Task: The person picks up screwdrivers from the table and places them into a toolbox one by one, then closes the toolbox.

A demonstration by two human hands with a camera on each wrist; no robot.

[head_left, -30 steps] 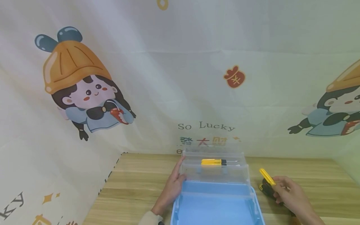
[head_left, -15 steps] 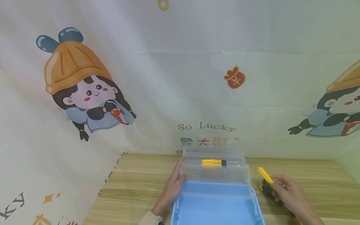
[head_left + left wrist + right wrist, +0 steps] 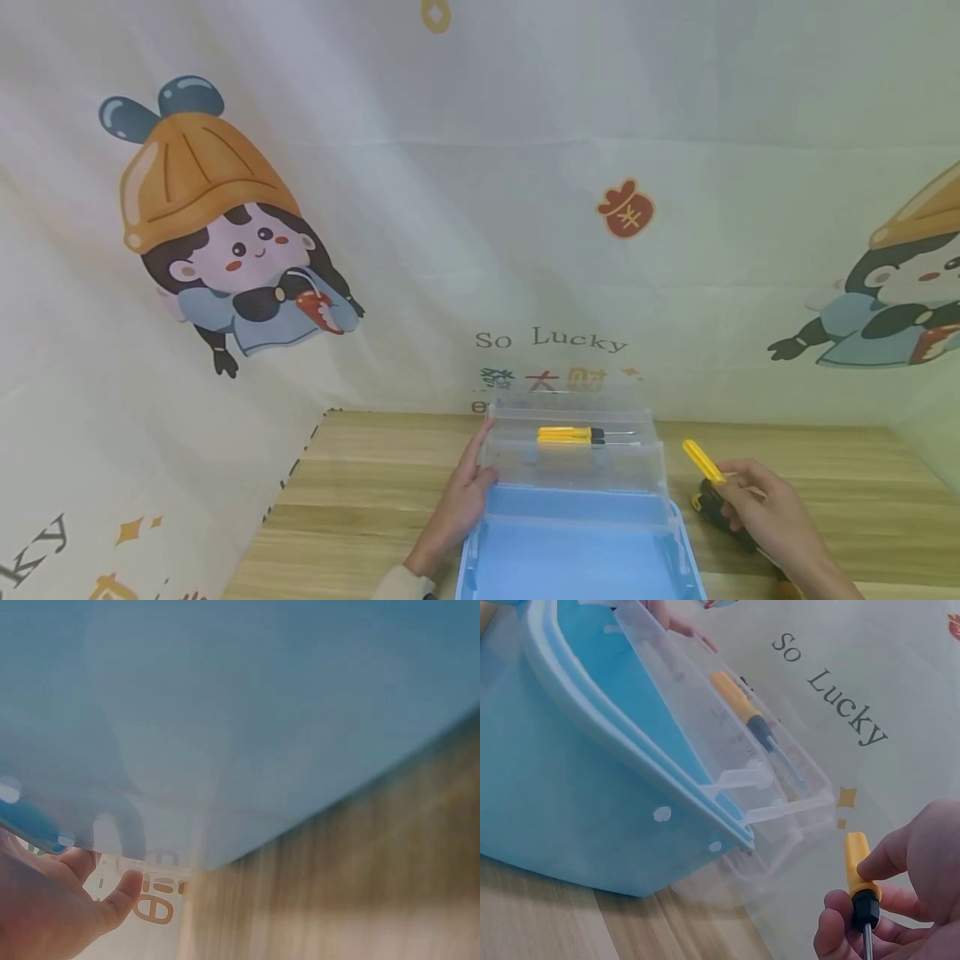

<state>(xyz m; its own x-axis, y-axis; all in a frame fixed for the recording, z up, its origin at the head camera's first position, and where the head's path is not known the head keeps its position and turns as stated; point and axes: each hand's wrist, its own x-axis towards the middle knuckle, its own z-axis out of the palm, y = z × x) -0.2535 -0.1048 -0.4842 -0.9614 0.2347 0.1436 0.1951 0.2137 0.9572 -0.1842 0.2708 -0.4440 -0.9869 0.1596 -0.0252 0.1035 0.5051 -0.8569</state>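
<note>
My right hand [image 3: 776, 508] pinches a screwdriver [image 3: 702, 461] with a yellow handle, to the right of a blue toolbox [image 3: 577, 567]. In the right wrist view the screwdriver [image 3: 861, 870] points its handle up, with a black collar and metal shaft below. The toolbox stands open, its clear tray [image 3: 525, 467] raised at the back. Two similar yellow-handled screwdrivers [image 3: 566, 435] lie in that tray. At the tray's left edge rests my left hand [image 3: 461, 496], index finger extended and thumb apart. The toolbox wall fills much of the left wrist view.
Under and beside my right hand lies a black and yellow tool [image 3: 723, 521], partly covered. A brown end [image 3: 786, 588] of something shows below it. Wood-patterned table [image 3: 352, 500] surrounds the toolbox. A printed cloth [image 3: 450, 208] hangs behind.
My right hand has shifted slightly up and to the left with the screwdriver, toward the tray. The left hand and toolbox look unmoved.
</note>
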